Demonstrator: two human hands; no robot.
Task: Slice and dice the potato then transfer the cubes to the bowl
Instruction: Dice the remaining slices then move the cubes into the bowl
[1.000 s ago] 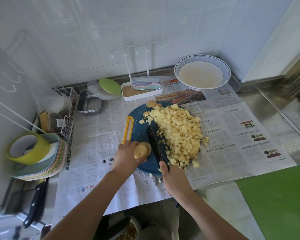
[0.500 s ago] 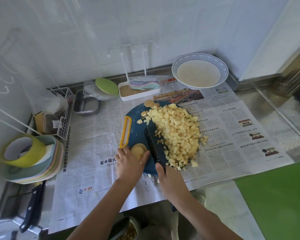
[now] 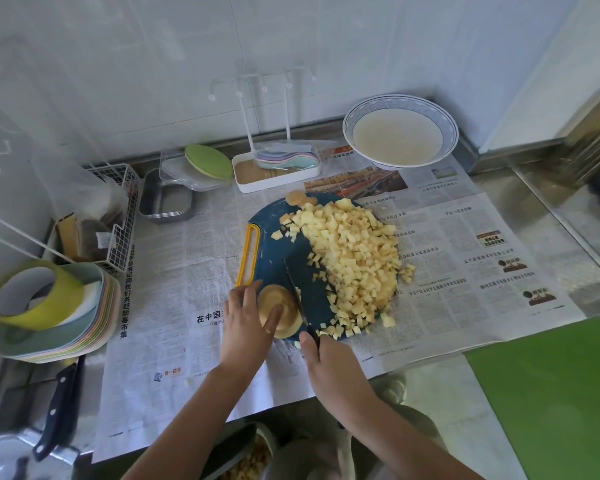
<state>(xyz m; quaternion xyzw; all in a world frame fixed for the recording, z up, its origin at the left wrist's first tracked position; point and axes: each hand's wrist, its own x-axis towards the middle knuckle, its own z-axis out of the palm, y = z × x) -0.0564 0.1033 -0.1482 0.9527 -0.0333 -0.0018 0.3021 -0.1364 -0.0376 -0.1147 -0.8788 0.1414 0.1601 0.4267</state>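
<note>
A round blue cutting board [image 3: 278, 258] with a yellow handle lies on newspaper. A large heap of yellow potato cubes [image 3: 354, 261] covers its right half. At the board's near left edge lie flat round potato slices [image 3: 284, 315]; my left hand [image 3: 248, 323] presses them down with straight fingers. My right hand [image 3: 329, 363] grips the handle of a dark knife [image 3: 297, 292], whose blade stands on the board just right of the slices. A white bowl with a blue rim [image 3: 400, 133] sits at the back right. Two more potato slices [image 3: 297, 197] lie at the board's far edge.
A stack of pastel plates with a yellow tape roll [image 3: 45, 306] stands at the left, a second dark-handled knife [image 3: 58, 410] below it. A wire basket [image 3: 118, 216], metal tray [image 3: 165, 199] and white spoon tray [image 3: 278, 168] line the back. A green board [image 3: 551, 393] lies at right.
My left hand has lowered the potato piece it held up and laid it flat on the board, fingers now pressing on it. The knife has shifted to stand beside it.
</note>
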